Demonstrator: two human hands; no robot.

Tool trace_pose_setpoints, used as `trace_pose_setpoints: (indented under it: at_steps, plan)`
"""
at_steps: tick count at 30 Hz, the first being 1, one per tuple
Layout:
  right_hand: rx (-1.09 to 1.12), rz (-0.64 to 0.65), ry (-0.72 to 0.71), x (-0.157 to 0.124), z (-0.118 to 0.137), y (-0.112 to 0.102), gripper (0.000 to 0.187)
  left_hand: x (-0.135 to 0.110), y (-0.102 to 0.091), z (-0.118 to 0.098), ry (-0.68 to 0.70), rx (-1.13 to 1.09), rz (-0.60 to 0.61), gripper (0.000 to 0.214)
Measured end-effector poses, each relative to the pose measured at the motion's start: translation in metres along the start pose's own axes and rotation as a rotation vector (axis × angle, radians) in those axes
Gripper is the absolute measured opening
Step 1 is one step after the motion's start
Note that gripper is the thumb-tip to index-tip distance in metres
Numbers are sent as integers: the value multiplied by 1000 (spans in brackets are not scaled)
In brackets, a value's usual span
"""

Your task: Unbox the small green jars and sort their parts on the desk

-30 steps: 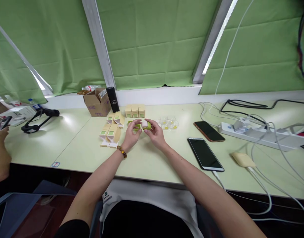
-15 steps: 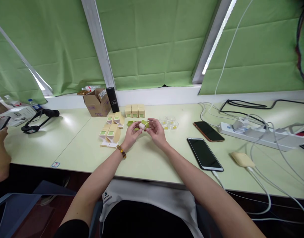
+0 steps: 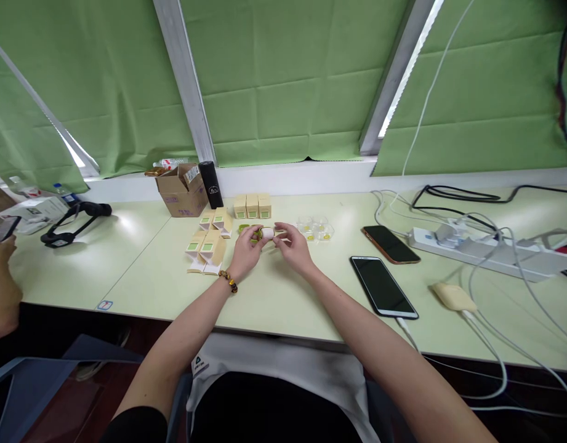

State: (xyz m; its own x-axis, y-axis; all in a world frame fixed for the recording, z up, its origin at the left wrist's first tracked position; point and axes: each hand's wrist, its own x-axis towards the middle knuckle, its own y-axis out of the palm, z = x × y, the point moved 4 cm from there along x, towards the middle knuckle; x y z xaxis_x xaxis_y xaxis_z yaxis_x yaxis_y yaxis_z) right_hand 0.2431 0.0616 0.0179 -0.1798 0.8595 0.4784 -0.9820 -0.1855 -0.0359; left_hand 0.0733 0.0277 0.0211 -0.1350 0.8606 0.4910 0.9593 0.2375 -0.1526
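1. The left hand (image 3: 245,251), with a bead bracelet (image 3: 228,281) at the wrist, has its fingers curled in and pinches the small white-and-green item (image 3: 267,233) from the left.
2. The right hand (image 3: 292,246) meets it from the other side, fingertips closed on the same item.
3. The item sits between both hands, just above the pale surface (image 3: 274,295); it is too small to tell exactly what it is.
4. Just behind the hands stands a row of three small tan boxes (image 3: 252,206); to their left lie more cartons with green labels (image 3: 206,246).
5. Clear plastic trays (image 3: 316,228) lie just right of the right hand.
6. Further right are two phones (image 3: 383,287), (image 3: 391,244) and a power strip (image 3: 477,252) with tangled cables.
7. A cardboard box (image 3: 181,192) and a black cylinder (image 3: 212,184) stand near the window sill.
8. At the far left, another person's hand (image 3: 0,280) is near the surface's edge.
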Motion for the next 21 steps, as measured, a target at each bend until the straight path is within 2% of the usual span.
trace_pose_setpoints:
  at_steps: [3,6,13,21]
  plan:
    - [-239,35,-219,-3,12,-2,41,0,0,4,-22,-6,20,44]
    - [-345,103,-320,-6,18,-1,37,-1,2,3,-11,-9,56,48]
    - [-464,174,-397,-8,22,0,39,-4,4,-1,27,-21,89,50]
    - [-546,117,-479,-10,17,1,31,-5,5,-5,83,45,142,50]
